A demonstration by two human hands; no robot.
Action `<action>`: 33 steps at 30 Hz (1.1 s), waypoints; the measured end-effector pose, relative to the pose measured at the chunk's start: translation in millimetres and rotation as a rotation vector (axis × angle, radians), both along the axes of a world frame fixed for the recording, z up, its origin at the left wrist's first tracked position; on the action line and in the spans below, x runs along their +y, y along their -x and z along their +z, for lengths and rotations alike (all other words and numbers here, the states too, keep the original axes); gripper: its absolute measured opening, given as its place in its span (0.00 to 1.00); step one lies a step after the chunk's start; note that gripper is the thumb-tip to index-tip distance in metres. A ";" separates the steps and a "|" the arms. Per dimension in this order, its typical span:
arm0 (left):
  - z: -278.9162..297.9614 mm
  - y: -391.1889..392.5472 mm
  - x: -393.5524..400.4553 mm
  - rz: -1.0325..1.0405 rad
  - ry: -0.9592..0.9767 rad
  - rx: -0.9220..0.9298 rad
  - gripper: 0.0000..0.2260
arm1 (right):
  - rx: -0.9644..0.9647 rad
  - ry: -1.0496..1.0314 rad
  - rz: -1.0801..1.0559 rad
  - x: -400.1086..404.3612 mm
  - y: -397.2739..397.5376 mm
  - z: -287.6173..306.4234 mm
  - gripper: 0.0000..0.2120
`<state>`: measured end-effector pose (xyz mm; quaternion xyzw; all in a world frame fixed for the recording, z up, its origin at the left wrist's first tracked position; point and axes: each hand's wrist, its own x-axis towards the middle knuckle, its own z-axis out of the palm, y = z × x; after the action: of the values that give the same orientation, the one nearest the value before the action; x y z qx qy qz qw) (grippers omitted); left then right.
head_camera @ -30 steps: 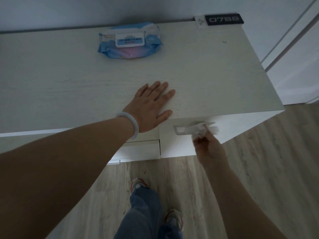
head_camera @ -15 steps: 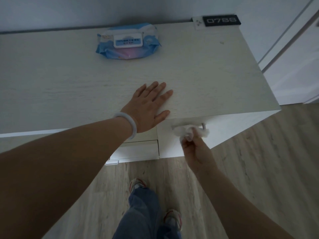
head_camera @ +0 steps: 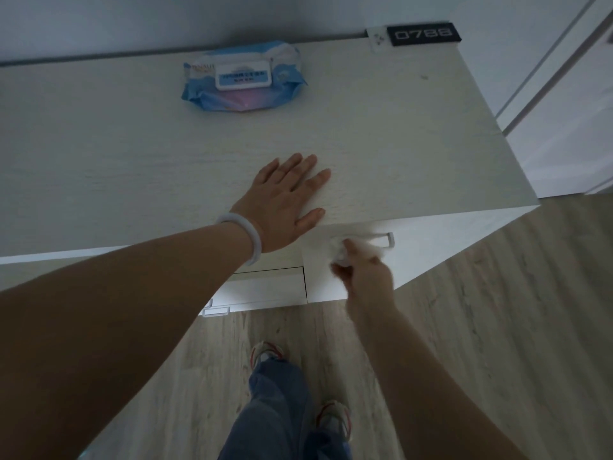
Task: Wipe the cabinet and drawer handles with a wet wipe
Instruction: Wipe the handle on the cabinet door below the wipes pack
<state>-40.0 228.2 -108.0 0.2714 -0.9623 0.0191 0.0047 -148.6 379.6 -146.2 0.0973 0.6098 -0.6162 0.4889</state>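
Nearest the camera, jeans-clad legs (head_camera: 282,410) and two shoes stand on the wood floor (head_camera: 481,327), the near shoe (head_camera: 335,418) partly hidden by the trouser leg. Both forearms run in from the bottom edge, cut off by the frame. The right hand (head_camera: 366,277) has its fingers (head_camera: 341,272) curled tight around a bunched white wet wipe (head_camera: 351,249), pressed against the left part of the metal handle (head_camera: 384,239) on the cabinet's front; hand and wipe are blurred, and only the handle's right end shows clearly. Lower left, a second drawer handle (head_camera: 215,312) peeks out below the left arm. The left hand (head_camera: 285,202), a pale bracelet (head_camera: 247,235) on the wrist, lies flat and open on the counter (head_camera: 414,144), holding nothing. Farther back rests a blue wipe packet (head_camera: 243,81), its label unreadable, and at the far corner a dark plate (head_camera: 423,34) reading 0788.
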 end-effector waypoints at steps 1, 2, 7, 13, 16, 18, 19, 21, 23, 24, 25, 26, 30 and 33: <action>0.5 0.0 0.3 -0.002 -0.004 0.000 0.30 | -0.009 -0.005 0.065 -3.2 -15.0 0.9 0.05; 0.9 -0.3 0.2 -0.004 -0.006 -0.003 0.31 | -0.040 0.009 0.095 -6.4 -27.4 1.3 0.05; 1.7 -1.4 1.3 0.001 -0.004 0.005 0.30 | -0.189 0.132 -0.060 -9.3 -19.4 5.6 0.02; -0.5 0.2 0.2 0.001 0.000 0.005 0.30 | -0.153 0.105 -0.136 -10.5 -5.7 9.8 0.05; -1.5 0.6 0.0 -0.001 -0.001 0.000 0.30 | -0.189 0.106 -0.163 -13.5 -10.9 10.9 0.05; -1.7 0.1 -0.7 0.000 -0.006 -0.002 0.30 | -0.208 0.150 -0.085 -5.3 -6.7 6.6 0.06; -1.6 -0.5 -0.7 0.000 -0.004 -0.001 0.30 | -0.228 0.174 -0.040 -0.2 -3.5 4.6 0.07; -1.8 -1.3 -0.7 0.001 0.007 0.003 0.30 | -0.290 0.203 0.006 3.7 3.0 0.7 0.08; -1.3 -1.0 -0.1 -0.001 0.010 0.003 0.30 | -0.376 0.225 -0.016 -1.1 4.7 -1.1 0.09; -1.1 -0.6 0.2 -0.002 0.011 0.003 0.30 | -0.411 0.252 -0.033 -4.3 4.4 -1.5 0.09; -1.0 -0.3 0.2 -0.002 0.012 0.001 0.30 | -0.438 0.282 -0.047 -6.3 4.0 -3.5 0.10; -0.9 -0.3 -0.3 -0.003 0.012 -0.001 0.30 | -0.453 0.310 -0.045 -6.3 3.6 -5.8 0.11; -1.0 -0.5 -0.3 -0.003 0.011 0.003 0.30 | -0.393 0.350 0.086 2.7 12.1 -7.9 0.09; -0.1 0.3 0.7 -0.003 0.003 -0.001 0.31 | -0.278 0.328 0.196 4.7 25.2 -6.5 0.10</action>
<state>-40.3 228.8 -108.0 0.2698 -0.9627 0.0205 0.0045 -173.8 384.3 -152.7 0.0409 0.4347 -0.6373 0.6350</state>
